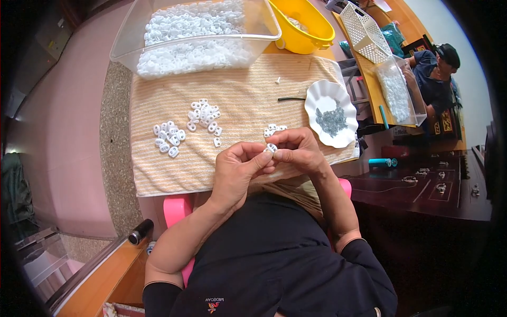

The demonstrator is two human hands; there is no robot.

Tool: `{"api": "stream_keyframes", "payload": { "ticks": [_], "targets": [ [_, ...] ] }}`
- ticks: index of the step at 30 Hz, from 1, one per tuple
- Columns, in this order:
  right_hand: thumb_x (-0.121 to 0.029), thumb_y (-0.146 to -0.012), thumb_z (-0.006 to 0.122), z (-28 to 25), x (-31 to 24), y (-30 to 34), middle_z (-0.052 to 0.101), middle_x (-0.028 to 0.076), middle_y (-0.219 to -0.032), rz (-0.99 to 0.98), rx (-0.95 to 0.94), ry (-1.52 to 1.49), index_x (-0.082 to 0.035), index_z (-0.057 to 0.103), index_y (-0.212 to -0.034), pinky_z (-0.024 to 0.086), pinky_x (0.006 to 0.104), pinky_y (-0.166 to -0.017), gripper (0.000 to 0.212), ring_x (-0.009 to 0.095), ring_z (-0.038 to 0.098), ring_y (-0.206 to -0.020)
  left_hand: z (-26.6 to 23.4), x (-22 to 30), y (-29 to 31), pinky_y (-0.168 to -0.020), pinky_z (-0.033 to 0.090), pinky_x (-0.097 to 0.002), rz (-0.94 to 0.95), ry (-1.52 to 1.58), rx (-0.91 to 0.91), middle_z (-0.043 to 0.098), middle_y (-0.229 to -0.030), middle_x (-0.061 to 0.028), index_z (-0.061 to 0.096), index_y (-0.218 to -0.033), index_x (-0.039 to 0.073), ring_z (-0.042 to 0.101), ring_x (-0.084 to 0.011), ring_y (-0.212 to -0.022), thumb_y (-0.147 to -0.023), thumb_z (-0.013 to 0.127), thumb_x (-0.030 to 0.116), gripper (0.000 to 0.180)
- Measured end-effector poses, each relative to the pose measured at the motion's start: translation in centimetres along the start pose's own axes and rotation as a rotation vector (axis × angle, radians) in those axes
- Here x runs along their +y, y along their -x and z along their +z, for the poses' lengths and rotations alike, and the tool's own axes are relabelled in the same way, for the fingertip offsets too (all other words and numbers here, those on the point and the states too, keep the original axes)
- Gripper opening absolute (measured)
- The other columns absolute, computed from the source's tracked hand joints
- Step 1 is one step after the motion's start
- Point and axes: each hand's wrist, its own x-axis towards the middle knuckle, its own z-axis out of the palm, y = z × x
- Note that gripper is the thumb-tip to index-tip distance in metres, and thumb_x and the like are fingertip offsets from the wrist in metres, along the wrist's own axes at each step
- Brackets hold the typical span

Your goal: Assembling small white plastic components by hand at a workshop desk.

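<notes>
My left hand and my right hand meet above the near part of a striped towel. Their thumbs and fingertips pinch a small white two-hole plastic piece, which looks like a cord lock. Fingers cover part of it. Just beyond my fingers lies a small group of white plastic pieces. Off to the left are two loose piles, one of rounded white pieces and another of similar pieces. A scalloped white plate on the right holds many tiny grey metal bits, possibly springs.
The striped towel covers the table. At its far side stand a clear bin of white pieces and a yellow tub. A dark thin stick lies by the plate. Far right, another person sits at a bin.
</notes>
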Motion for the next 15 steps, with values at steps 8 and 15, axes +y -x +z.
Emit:
{"api": "stream_keyframes", "payload": {
  "ticks": [8, 15],
  "targets": [
    [0.005, -0.084, 0.064, 0.15, -0.14, 0.15, 0.066, 0.014, -0.098, -0.017, -0.010, -0.012, 0.006, 0.061, -0.111, 0.058, 0.0334, -0.074, 0.027, 0.023, 0.068, -0.085, -0.09, -0.21, -0.17, -0.065, 0.057, -0.0231, 0.014, -0.054, -0.011, 0.068, -0.085, -0.0093, 0.063, -0.097, -0.001, 0.066, -0.0132, -0.071, -0.085, 0.068, 0.003, 0.014],
    [0.000, -0.086, 0.064, 0.23, -0.18, 0.07, 0.066, 0.014, -0.098, -0.018, -0.008, 0.044, 0.006, 0.060, -0.112, 0.057, 0.0313, -0.076, 0.028, 0.021, 0.067, -0.085, -0.17, 0.02, -0.36, -0.069, 0.057, -0.0234, 0.009, -0.021, -0.047, 0.068, -0.089, -0.0090, 0.062, -0.097, 0.000, 0.066, -0.0132, -0.074, -0.085, 0.068, 0.004, 0.013]
  ]
}}
